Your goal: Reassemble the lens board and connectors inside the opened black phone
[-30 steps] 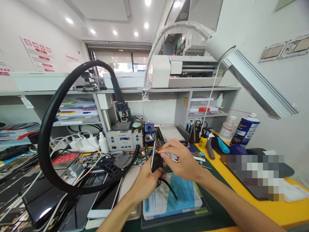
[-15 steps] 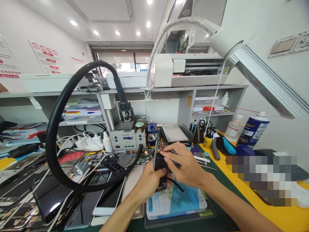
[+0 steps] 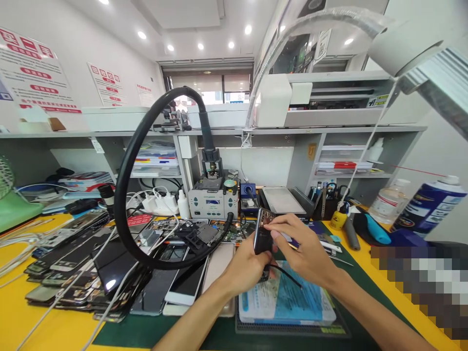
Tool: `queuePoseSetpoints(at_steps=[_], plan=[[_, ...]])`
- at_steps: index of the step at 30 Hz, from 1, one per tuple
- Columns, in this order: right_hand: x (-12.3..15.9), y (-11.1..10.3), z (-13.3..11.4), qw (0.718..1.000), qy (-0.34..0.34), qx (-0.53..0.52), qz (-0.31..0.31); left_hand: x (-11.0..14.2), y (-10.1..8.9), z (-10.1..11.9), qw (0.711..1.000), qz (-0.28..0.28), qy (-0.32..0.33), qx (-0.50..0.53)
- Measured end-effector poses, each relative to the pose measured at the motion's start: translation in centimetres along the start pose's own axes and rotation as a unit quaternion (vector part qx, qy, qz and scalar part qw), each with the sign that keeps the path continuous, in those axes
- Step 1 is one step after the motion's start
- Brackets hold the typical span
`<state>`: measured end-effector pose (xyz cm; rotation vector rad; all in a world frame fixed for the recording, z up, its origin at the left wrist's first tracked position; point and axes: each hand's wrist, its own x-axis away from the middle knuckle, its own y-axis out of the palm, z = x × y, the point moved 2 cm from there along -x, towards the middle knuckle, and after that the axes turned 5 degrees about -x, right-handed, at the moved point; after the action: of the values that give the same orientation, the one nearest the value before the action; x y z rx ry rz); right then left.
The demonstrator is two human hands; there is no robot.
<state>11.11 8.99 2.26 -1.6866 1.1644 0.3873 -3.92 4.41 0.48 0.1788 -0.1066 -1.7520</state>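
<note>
My left hand [image 3: 245,267] is wrapped round an opened smartphone [image 3: 262,241] and holds it tilted upright, its inner parts facing right. My right hand [image 3: 300,246] reaches in from the right, thumb and fingers drawn together at the phone's upper inside, near the exposed camera and board area. Whatever lies between those fingertips is too small to make out. From low on the phone, a thin black strip [image 3: 287,276] sticks out to the right. Beneath both hands lies a blue and white plastic case [image 3: 287,314] on a dark mat [image 3: 338,329].
A thick black hose [image 3: 122,204] loops up from a hot-air station [image 3: 214,202]. Stacked phones and parts [image 3: 87,273] cover the left side. At right stand a yellow bottle [image 3: 338,220], a spray can [image 3: 429,204] and a clear bottle [image 3: 390,201]. A lamp [image 3: 409,53] hangs above.
My view has turned left, so the bench has shifted right in the picture and a green fan shows at the left edge. Both hands keep nearly the same hold on the phone.
</note>
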Motion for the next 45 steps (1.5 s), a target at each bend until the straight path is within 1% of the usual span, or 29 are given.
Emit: queuePoseSetpoints(at_steps=[6,11,14,18,23,25,27,29,31,34,36,38,42,45], plan=[[-0.4,-0.5,-0.1,0.998,0.048,-0.036,-0.003,-0.1,-0.1,-0.4,1.000,-0.001,-0.014,-0.014],[-0.4,-0.7,-0.5,0.995,0.070,-0.078,-0.008,-0.1,0.1,-0.3,1.000,-0.009,-0.016,-0.011],[-0.3,-0.9,-0.5,0.991,0.083,-0.107,0.003,-0.1,0.2,-0.2,1.000,-0.005,-0.025,-0.007],[-0.2,-1.4,-0.3,0.981,0.113,-0.149,0.043,-0.1,0.3,-0.3,0.999,0.006,-0.045,-0.006],[0.0,-2.3,0.7,0.958,0.169,-0.186,0.139,-0.2,0.2,-0.3,0.998,0.007,-0.069,0.005],[-0.1,-2.3,1.2,0.948,0.191,-0.202,0.158,0.0,0.1,0.1,0.997,0.007,-0.073,0.012],[-0.1,-2.1,1.6,0.940,0.210,-0.225,0.148,0.1,0.1,0.5,0.997,0.001,-0.076,0.022],[-0.1,-1.8,1.7,0.932,0.227,-0.254,0.120,0.2,0.0,0.8,0.997,-0.007,-0.074,0.034],[0.0,-1.6,1.6,0.924,0.243,-0.281,0.093,0.2,-0.1,0.8,0.996,-0.016,-0.072,0.044],[0.3,-1.6,1.2,0.913,0.255,-0.307,0.079,0.1,-0.3,0.3,0.996,-0.023,-0.067,0.048],[0.5,-1.7,0.8,0.910,0.256,-0.317,0.081,0.0,-0.5,0.1,0.997,-0.023,-0.054,0.040],[0.6,-1.7,0.4,0.908,0.251,-0.323,0.089,0.0,-0.7,0.0,0.999,-0.013,-0.025,0.021],[0.9,-1.7,-0.7,0.908,0.241,-0.325,0.108,0.1,-1.1,0.2,0.997,0.021,0.062,-0.046],[1.2,-1.5,-1.5,0.907,0.247,-0.327,0.095,0.1,-1.2,0.0,0.986,0.061,0.118,-0.096]])
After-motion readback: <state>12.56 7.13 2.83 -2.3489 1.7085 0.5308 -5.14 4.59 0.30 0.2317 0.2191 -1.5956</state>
